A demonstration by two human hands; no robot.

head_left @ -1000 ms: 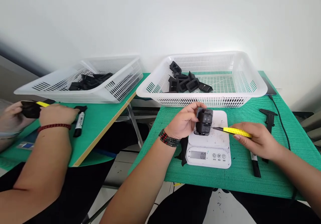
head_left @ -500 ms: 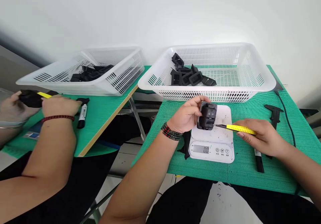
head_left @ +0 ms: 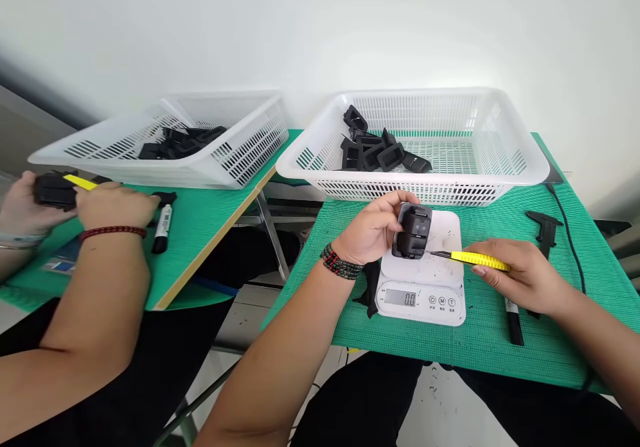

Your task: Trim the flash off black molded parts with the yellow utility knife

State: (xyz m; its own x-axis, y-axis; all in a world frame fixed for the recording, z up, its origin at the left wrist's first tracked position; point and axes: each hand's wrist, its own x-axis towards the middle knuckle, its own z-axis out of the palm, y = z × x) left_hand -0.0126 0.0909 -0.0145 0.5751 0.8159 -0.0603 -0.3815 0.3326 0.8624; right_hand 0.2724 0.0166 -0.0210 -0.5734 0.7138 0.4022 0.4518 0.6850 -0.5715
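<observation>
My left hand (head_left: 375,228) grips a black plastic part (head_left: 414,232) with rounded ridges and small markings, by its left side. It is held above the white digital scale (head_left: 420,303), whose display reads 0.0. In my right hand (head_left: 520,273) is a yellow utility knife (head_left: 480,259), fingers closed round its handle. The blade points left, its tip at the lower right edge of the part. Dark shavings lie on the scale's plate. A crumpled black piece (head_left: 370,290) rests against the scale's left side.
A white basket (head_left: 415,179) behind the scale holds several black parts (head_left: 373,150). Black calipers (head_left: 546,230) and a marker (head_left: 514,323) lie to the right, near a cable (head_left: 573,247). At left, a co-worker's hands (head_left: 113,207) hold a black part and yellow knife beside another basket (head_left: 235,167).
My hands, the black part and the knife look almost unmoved. The co-worker's hands have shifted slightly left with their part and knife.
</observation>
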